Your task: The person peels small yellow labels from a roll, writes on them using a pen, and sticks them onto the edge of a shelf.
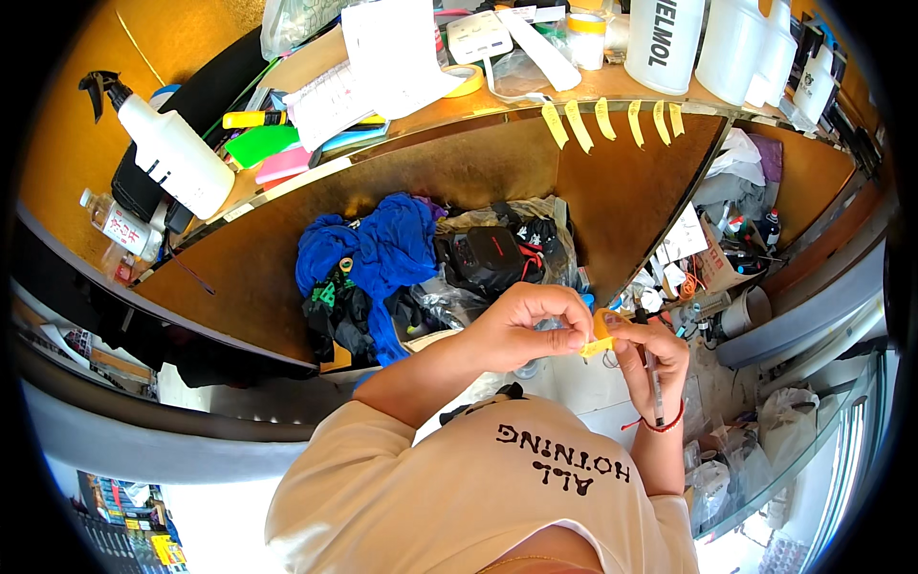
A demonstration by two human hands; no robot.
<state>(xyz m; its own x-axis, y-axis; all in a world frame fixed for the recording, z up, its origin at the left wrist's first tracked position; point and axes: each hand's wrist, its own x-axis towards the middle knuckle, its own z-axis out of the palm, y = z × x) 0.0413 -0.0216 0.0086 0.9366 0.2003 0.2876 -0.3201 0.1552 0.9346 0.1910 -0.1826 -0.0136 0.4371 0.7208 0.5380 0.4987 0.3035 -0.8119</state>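
Note:
My right hand (pixel 656 351) holds a small roll of yellow tape (pixel 609 321) between thumb and fingers, with a pen (pixel 654 384) lying across the palm and pointing down towards the wrist. At the loose end of the tape, my left hand (pixel 541 326) pinches with thumb and forefinger. Dark marks show on that yellow end. Several strips of yellow tape (pixel 602 118) with writing hang from the front edge of the wooden counter (pixel 495 115). Both hands are in front of my chest, below the counter.
On the counter are a white spray bottle (pixel 176 154), a plastic water bottle (pixel 125 228), papers (pixel 333 104), another tape roll (pixel 466 80) and large white bottles (pixel 663 46). Blue cloth (pixel 394 240) and a black case (pixel 488 258) lie on the shelf beneath. A cardboard box (pixel 719 258) stands right.

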